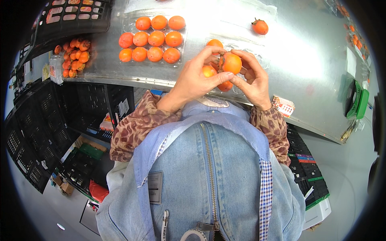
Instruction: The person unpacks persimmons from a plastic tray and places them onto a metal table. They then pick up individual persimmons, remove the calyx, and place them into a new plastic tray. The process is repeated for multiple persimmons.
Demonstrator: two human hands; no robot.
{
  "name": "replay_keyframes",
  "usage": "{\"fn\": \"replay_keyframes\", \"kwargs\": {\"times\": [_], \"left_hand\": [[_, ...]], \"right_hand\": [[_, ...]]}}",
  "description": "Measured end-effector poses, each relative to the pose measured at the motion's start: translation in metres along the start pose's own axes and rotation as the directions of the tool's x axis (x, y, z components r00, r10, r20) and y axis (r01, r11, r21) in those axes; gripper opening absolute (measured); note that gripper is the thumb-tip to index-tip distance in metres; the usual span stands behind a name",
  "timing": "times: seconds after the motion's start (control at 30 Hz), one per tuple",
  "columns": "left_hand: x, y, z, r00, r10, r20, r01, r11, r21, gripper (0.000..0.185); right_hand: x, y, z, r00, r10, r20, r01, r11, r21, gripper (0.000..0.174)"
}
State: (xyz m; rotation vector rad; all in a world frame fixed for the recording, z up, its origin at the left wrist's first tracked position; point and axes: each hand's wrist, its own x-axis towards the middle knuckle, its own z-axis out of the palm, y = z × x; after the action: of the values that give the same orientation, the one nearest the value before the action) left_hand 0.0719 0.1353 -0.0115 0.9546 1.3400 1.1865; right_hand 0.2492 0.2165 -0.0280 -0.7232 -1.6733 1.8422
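Observation:
An orange persimmon (232, 63) is held between my left hand (199, 73) and my right hand (254, 79), the fingertips of both touching it. Beneath them, a clear plastic tray (261, 60) bears several persimmons, partly hidden by my hands; one (214, 44) shows behind my left fingers, another (225, 86) below my thumbs. Left of this tray, clear plastic packs (182, 45) hold several persimmons in rows. A single persimmon (260, 27) with its dried calyx lies farther back on the metal table (289, 57).
A pile of persimmons (74, 57) lies at the table's left end beside clear containers (56, 69). A black crate (72, 18) stands behind. Near the front edge is a small printed stack of labels (283, 106). A green tape dispenser (357, 99) sits at right. Black crates (87, 105) stand below left.

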Motion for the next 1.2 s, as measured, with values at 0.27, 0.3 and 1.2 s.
{"fn": "replay_keyframes", "kwargs": {"times": [0.27,0.3,1.2], "left_hand": [[-0.001,0.008,0.003,0.992,0.124,-0.038,-0.112,0.967,0.230,0.049],[-0.002,0.009,0.004,0.992,0.122,-0.036,-0.108,0.957,0.270,0.050],[0.002,-0.002,0.005,0.882,0.470,-0.032,-0.403,0.787,0.468,0.044]], "right_hand": [[0.000,-0.002,0.006,0.991,0.125,-0.051,-0.118,0.986,0.122,0.047],[0.001,-0.002,0.008,0.994,0.085,-0.066,-0.083,0.996,0.025,0.045],[0.007,-0.003,0.005,0.994,-0.054,-0.094,0.049,0.997,-0.060,0.033]]}}
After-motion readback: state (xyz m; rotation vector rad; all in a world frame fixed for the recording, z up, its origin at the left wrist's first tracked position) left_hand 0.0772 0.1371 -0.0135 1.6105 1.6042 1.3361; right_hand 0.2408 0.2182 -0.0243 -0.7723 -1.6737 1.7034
